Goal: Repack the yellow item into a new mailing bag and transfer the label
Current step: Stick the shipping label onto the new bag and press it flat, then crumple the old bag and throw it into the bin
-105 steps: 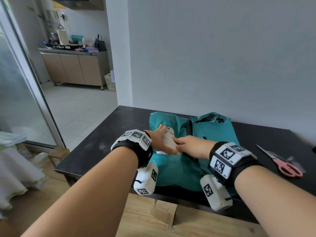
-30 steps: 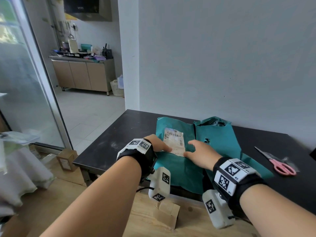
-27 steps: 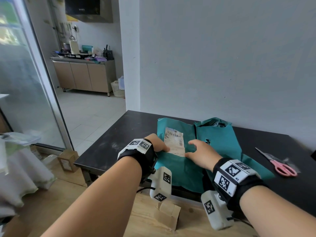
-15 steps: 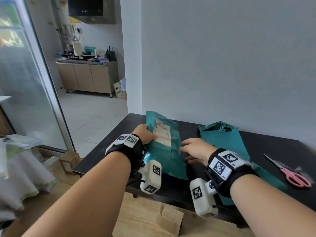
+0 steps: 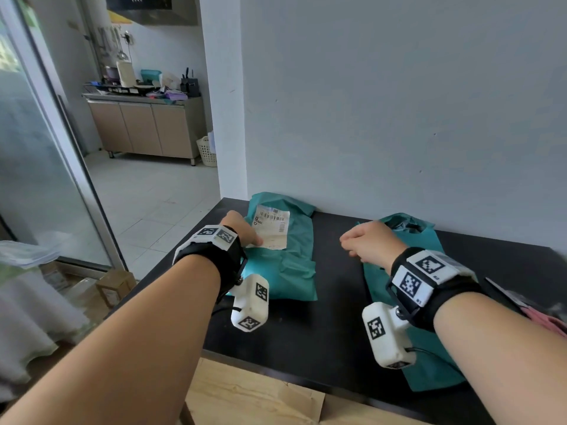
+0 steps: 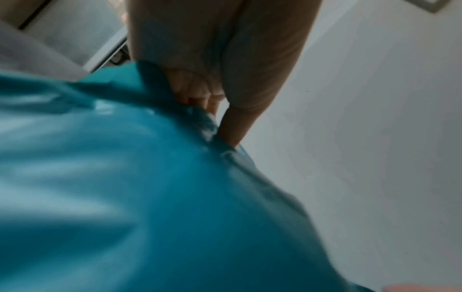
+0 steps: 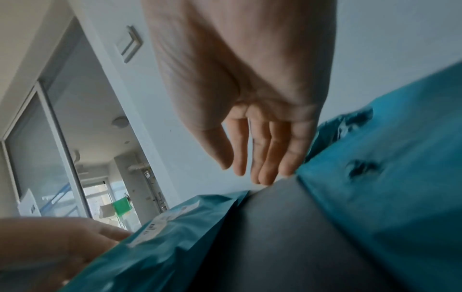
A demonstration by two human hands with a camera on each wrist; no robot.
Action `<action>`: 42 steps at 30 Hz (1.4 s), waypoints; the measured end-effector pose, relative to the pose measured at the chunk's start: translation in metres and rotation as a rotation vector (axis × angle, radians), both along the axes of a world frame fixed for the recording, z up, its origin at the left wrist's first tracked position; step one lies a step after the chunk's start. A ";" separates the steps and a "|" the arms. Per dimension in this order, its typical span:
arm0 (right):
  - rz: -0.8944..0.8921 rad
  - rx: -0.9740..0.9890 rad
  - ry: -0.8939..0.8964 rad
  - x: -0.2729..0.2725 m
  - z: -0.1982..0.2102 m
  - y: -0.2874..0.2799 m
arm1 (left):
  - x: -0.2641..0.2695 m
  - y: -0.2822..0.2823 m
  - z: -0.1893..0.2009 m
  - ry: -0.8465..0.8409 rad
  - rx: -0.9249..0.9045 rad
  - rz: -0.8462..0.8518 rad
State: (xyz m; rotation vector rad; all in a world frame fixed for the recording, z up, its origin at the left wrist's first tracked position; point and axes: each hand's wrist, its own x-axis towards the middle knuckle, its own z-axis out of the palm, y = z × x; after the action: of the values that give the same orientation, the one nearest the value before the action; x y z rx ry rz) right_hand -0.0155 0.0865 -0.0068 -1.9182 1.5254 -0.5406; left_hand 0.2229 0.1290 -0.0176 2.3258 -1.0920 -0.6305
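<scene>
The left bag (image 5: 283,256) is a teal plastic mailer, smooth and slightly glossy, creased and puffed as if filled; the yellow item itself is not visible, so I cannot tell where it sits. The bag lies on the black table (image 5: 322,326) at the far left, its top end touching the grey wall (image 5: 383,102). A white paper label (image 5: 271,229) with barcodes and small print is on its upper face, wrinkled and lifting a little at the lower edge.

The left hand (image 5: 242,230) grips the bag's left edge by the label; in the left wrist view its fingers (image 6: 200,92) curl into bunched teal film. The right hand (image 5: 366,242) hovers over bare table between the two bags, holding nothing, its fingers (image 7: 265,156) loose and nearly straight, pointing down.

The right bag (image 5: 429,351) is the same teal film but flat and limp, its far end crumpled and torn open, with a small puncture showing in the right wrist view. It runs under the right forearm to the table's near edge. Pink scissors (image 5: 549,320) lie at the far right, mostly cut off.

A second ago the two bags lay side by side, touching, with both hands at the label. Now the left bag has shifted left and back toward the wall, well apart from the other, and the right hand has let go.
</scene>
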 end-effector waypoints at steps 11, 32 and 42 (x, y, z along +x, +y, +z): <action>-0.252 0.123 0.424 -0.123 -0.016 -0.007 | -0.112 -0.014 0.031 0.112 -0.316 -0.304; -0.199 -0.118 -0.373 -0.134 -0.019 0.018 | -0.187 -0.025 -0.006 0.494 -0.311 -0.309; -0.276 -0.208 -0.281 -0.156 -0.009 0.028 | -0.197 -0.008 0.010 0.076 -0.131 -0.685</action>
State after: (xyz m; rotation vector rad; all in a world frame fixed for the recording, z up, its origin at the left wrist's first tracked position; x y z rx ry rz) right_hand -0.1715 0.1144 -0.0156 -1.6970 1.6038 -1.0801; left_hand 0.0261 0.1211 -0.0074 1.7724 -1.8436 -0.8432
